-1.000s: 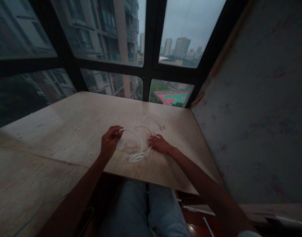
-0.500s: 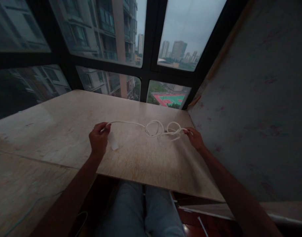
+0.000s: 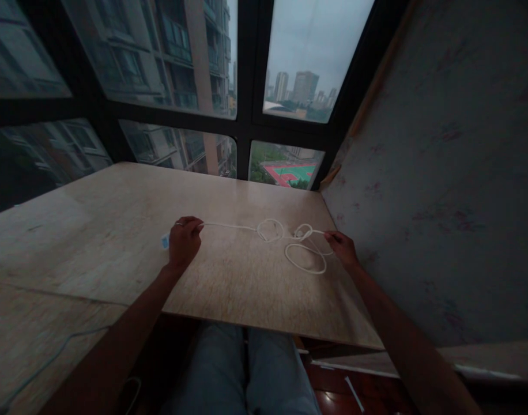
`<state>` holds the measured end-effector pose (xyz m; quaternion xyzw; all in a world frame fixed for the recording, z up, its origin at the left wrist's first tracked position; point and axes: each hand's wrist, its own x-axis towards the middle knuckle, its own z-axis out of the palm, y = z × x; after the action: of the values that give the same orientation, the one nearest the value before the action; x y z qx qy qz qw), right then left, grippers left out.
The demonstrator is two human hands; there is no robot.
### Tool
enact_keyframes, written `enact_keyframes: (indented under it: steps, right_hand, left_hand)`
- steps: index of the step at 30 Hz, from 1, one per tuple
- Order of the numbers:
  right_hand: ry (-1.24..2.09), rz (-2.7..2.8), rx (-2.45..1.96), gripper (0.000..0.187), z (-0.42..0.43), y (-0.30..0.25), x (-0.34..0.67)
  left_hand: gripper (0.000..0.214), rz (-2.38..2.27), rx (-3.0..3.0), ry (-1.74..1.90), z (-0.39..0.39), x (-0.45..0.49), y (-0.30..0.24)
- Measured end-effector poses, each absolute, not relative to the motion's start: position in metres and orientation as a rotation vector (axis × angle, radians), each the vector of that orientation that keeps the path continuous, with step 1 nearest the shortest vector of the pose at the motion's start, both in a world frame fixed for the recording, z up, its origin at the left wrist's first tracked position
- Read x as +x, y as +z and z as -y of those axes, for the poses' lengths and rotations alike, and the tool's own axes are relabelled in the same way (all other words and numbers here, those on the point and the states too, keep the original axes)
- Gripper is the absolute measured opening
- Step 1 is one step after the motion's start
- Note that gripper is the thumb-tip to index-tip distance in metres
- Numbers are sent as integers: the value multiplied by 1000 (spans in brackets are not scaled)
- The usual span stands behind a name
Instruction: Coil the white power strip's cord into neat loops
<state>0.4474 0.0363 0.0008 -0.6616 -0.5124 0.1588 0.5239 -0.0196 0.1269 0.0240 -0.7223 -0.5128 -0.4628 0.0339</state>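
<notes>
A white cable [image 3: 270, 229] runs across the pale wooden table [image 3: 117, 219] between my two hands, with several loose loops bunched toward its right end. My left hand [image 3: 184, 242] is closed round the cable's left end, and a small white plug shows just left of the knuckles. My right hand [image 3: 342, 249] pinches the other end near the table's right side. One larger loop lies flat on the table in front of that hand.
A stained wall panel [image 3: 441, 190] stands along the table's right edge. Dark-framed windows [image 3: 246, 86] rise behind the far edge. A thin cable [image 3: 52, 360] trails over the lower board at left. My legs in jeans [image 3: 246, 374] are under the near edge.
My hands have drawn apart, pulling the bunched cable out into a line. In the last half second the loops loosened and one dropped flat onto the table.
</notes>
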Motion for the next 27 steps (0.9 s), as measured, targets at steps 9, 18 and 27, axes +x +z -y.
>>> enact_keyframes:
  steps: [9, 18, 27]
  right_hand:
    - [566, 1206, -1644, 50, -27, -22, 454]
    - [665, 1241, -1596, 48, -4, -46, 445]
    - [667, 1218, -1560, 51, 9, -63, 440]
  left_hand:
    - [24, 1614, -2358, -1062, -130, -16, 3]
    - [23, 1669, -2365, -912, -128, -31, -24]
    - [22, 1653, -2404, -805, -131, -43, -38]
